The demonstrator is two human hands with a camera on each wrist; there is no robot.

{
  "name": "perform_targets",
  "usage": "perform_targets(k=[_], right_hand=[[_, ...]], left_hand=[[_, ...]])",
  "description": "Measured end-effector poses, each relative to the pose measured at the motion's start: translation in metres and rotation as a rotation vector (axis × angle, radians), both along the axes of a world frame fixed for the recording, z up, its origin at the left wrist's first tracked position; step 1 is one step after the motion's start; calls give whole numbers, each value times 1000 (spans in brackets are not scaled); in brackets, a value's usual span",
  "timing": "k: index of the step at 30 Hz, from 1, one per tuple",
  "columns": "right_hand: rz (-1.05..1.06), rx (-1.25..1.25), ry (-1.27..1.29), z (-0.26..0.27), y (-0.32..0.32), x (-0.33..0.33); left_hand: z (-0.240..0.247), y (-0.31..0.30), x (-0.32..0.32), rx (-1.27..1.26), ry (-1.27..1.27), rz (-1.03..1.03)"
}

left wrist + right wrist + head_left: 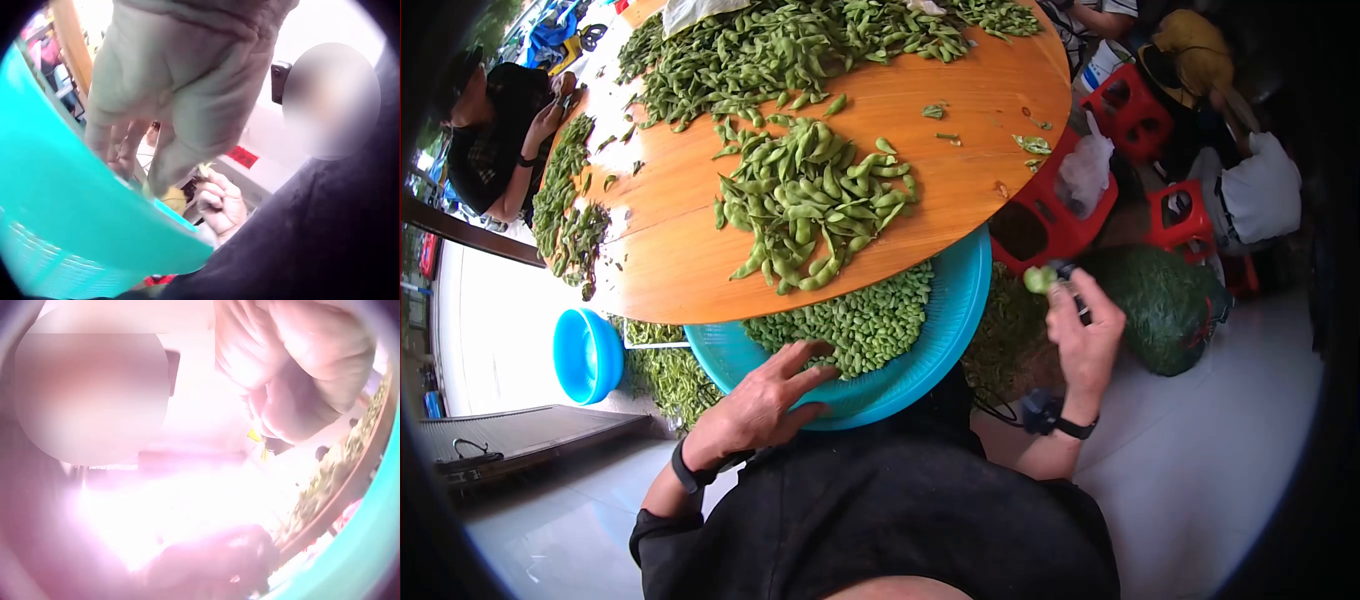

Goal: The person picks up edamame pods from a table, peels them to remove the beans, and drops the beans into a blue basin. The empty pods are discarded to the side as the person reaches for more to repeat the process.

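My left hand (pixel 765 400) is over the near left rim of a turquoise basin (pixel 965 320), palm down with the fingers loosely spread. Shelled green soybeans (pixel 865 330) lie in the basin beneath its fingertips. Out to the right of the basin, my right hand (pixel 1085 335) pinches a green soybean pod (pixel 1038 279) at its fingertips. A small dark item (pixel 1076 290) shows along those fingers. In the left wrist view the right hand (pixel 222 203) appears beyond the basin rim with its fingers curled. Glare washes out much of the right wrist view.
On the round wooden table (pixel 670 260) lie a near pile of pods (pixel 815 200) and a larger heap (pixel 750 60) behind. Red stools (pixel 1055 215) and a full green sack (pixel 1155 305) stand at right. A blue tub (pixel 588 355) is at left. Other people sit around.
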State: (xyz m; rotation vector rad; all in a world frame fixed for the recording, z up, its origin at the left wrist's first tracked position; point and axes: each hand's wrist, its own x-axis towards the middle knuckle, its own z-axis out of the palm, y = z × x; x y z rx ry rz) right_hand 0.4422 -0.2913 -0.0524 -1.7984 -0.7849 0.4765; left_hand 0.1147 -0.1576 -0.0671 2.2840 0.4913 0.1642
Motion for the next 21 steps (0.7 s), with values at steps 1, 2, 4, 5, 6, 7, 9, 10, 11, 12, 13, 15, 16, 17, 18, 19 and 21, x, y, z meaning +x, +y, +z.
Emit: perform_targets(k=[1, 2, 4, 5, 6, 7, 9, 10, 11, 12, 13, 15, 16, 17, 18, 19, 21], right_hand=[[-47, -68, -483, -14, -7, 25], [-128, -151, -657, -14, -10, 34], [-218, -205, -756, -27, -17, 50], [-222, -208, -754, -33, -16, 52], [-199, -214, -650, -38, -15, 53], [-177, -220, -544, -45, -14, 54], [-121, -178, -407, -52, 0, 43], [-96, -149, -307, -52, 11, 31], [-42, -141, -271, -51, 22, 23], [11, -134, -235, -51, 30, 16], [44, -116, -279, -48, 39, 8], [145, -161, -272, -36, 53, -10], [182, -190, -325, -36, 56, -16], [200, -170, -358, -35, 58, -20], [212, -161, -359, -37, 57, -21], [221, -97, -348, -42, 55, -22], [220, -18, -329, -47, 51, -29]], left_hand=[[0, -1, -10, -75, 25, -29], [-2, -2, -21, -80, 23, -37], [-5, -7, -40, 38, 142, -137], [-7, -10, -45, 123, 131, -132], [-16, -8, -52, 120, 133, -137], [-28, -5, -60, 322, 156, -122], [-37, 5, -68, 537, 145, -80], [-37, 11, -69, 578, 139, -88], [-36, 13, -68, 570, 169, -112], [-36, 14, -68, 561, 198, -136], [-35, 14, -69, 559, 198, -133], [-31, 17, -67, 599, 218, -174], [-27, 17, -67, 605, 220, -165], [-22, 17, -67, 612, 234, -175], [-17, 16, -67, 617, 251, -182], [-15, 15, -68, 622, 258, -171], [-11, 13, -70, 618, 278, -210]])
